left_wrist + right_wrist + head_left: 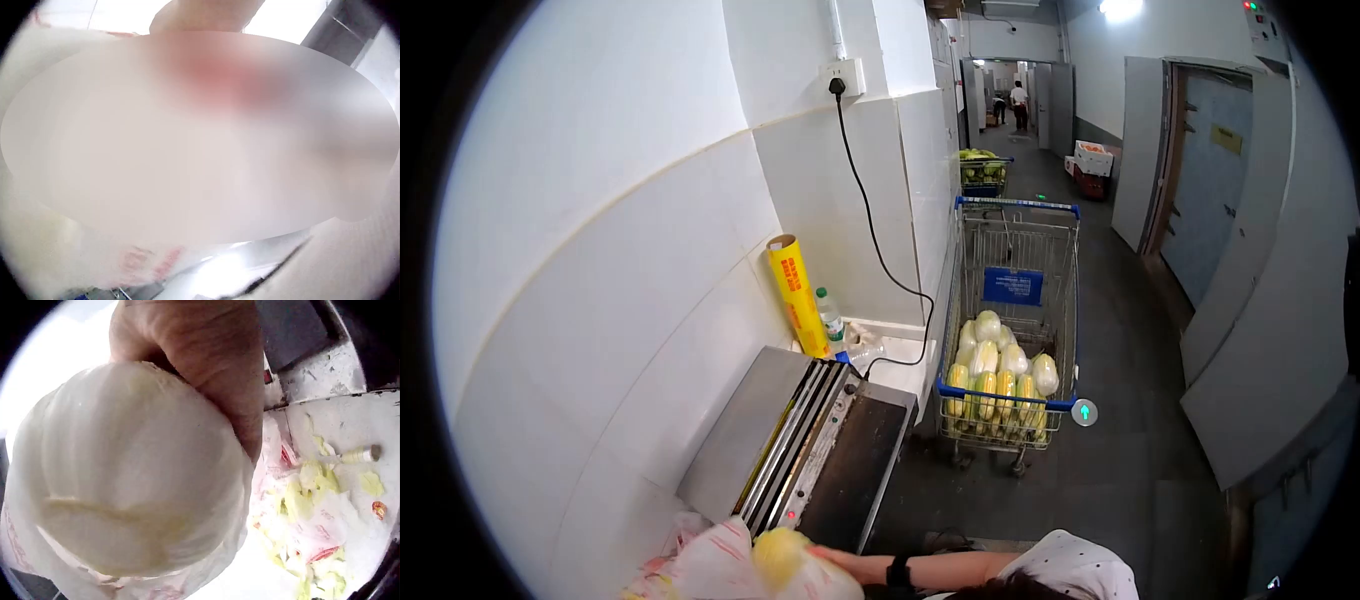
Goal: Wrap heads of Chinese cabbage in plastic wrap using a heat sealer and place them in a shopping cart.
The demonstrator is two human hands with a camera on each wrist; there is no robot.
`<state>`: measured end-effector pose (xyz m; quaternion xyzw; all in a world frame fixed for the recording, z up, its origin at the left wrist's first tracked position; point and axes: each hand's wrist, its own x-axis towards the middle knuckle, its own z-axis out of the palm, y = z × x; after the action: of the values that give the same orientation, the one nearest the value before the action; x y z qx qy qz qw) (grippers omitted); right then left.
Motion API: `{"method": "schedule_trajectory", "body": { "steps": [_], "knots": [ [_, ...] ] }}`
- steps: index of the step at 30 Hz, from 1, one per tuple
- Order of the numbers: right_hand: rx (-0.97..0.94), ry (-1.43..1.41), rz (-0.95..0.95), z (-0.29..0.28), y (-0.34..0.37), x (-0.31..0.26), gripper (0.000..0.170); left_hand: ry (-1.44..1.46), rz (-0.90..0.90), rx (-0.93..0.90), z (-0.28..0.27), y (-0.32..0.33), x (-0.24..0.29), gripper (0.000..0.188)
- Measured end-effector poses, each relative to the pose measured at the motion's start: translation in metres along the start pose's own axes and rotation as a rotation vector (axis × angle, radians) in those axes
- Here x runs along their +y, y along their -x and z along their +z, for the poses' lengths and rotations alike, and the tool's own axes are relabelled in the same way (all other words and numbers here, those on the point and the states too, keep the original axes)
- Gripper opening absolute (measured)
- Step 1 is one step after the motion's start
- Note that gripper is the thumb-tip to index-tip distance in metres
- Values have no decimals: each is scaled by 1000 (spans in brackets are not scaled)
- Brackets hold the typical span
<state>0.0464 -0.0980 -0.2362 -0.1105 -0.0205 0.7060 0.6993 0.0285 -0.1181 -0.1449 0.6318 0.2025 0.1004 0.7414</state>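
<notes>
A pale napa cabbage (pixel 125 469) fills much of the right wrist view, its broad end towards the camera. My right hand (pixel 200 350) grips its far side, and thin plastic with red print (pixel 165 592) lies around its lower edge. In the head view the cabbage's yellow top (pixel 780 557) shows at the bottom, between a white plastic bag (pixel 715 560) and my right hand (pixel 837 563). The left wrist view is mostly blurred; part of my left hand (pixel 206 15) shows at its top, beside whitish plastic with red print (pixel 150 262). Its fingers cannot be made out.
A wrapping machine (pixel 810 450) stands beside the wall, with a yellow film roll (pixel 798 295) and a bottle (pixel 830 315) behind it. A cart (pixel 1077 300) holds several wrapped cabbages (pixel 986 357). Leaf scraps (pixel 303 494) lie on a white surface (pixel 362 425).
</notes>
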Motion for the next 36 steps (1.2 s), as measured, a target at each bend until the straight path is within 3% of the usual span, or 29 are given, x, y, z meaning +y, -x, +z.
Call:
{"method": "schedule_trajectory", "body": {
  "steps": [3, 4, 5, 8, 11, 12, 15, 16, 19, 23, 24, 27, 28, 31, 36],
  "knots": [
    [-92, -125, -115, -12, 3, 1, 56, -4, 15, 128, -45, 16, 2, 54],
    [-449, -170, -107, -23, 4, -4, 57, -10, 17, 175, -61, 23, 1, 54],
    [-180, -238, -163, -16, 7, -6, 58, 0, 22, 223, -75, 30, 0, 54],
    [-224, -210, -263, -12, 1, -9, 59, -5, 24, 342, -110, 50, -3, 54],
    [-231, -200, -174, -7, -6, -1, 59, 2, 23, 433, -134, 68, -8, 55],
    [-453, -228, -122, -13, -13, 5, 58, 1, 21, 453, -141, 73, -11, 55],
    [91, 83, -35, 37, -4, 31, 58, 13, 22, 518, -158, 87, -19, 55],
    [74, 165, -27, 33, -12, 38, 56, 14, 24, 530, -162, 89, -21, 56],
    [399, 645, -183, 37, -36, 50, 51, -3, 3, 522, -166, 87, -24, 56],
    [318, 1089, -124, 66, -39, 32, 44, -21, -15, 436, -146, 67, -24, 57],
    [215, 1196, -70, 65, -46, 28, 51, -30, -21, 399, -138, 61, -25, 57],
    [61, 750, 84, 61, -44, 31, 60, -46, -45, 308, -116, 45, -22, 57],
    [-28, 667, 144, 83, -30, 30, 66, -53, -48, 288, -112, 42, -21, 57],
    [6, 317, 206, 40, -48, 44, 67, -67, -43, 264, -110, 37, -21, 58],
    [40, 117, 159, 41, -39, 39, 65, -101, -49, 340, -125, 35, -19, 59]
  ]
}}
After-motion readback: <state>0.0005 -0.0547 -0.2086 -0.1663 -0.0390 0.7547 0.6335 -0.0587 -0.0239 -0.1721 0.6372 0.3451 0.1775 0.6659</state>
